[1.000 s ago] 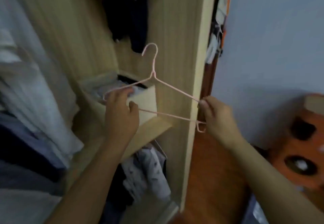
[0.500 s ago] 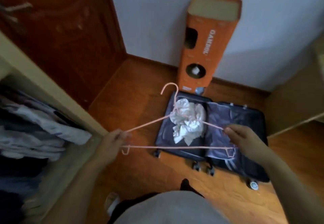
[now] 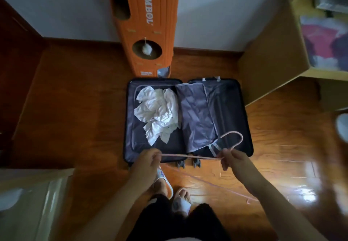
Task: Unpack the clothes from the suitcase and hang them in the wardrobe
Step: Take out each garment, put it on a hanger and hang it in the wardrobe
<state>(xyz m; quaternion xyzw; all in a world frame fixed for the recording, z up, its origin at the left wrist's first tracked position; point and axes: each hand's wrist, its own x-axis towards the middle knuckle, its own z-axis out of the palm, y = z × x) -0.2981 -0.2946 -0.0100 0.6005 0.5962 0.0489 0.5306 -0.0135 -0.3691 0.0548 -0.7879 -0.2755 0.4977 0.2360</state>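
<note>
Suitcase (image 3: 243, 108) lies open on the floor at 12 o'clock from our feet. One crumpled white garment (image 3: 157, 112) is left in its left half; the right half looks bare, so we judge unpacking nearly done, hanging still to come. Pink hanger (image 3: 190, 156) is held over the near edge, long axis 9 to 3, hook toward 1. Left hand (image 3: 148, 160) pinches one end; right hand (image 3: 232, 158) pinches by the hook.

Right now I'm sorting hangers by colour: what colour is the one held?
Pale pink hanger, clearest in the head view.
</note>
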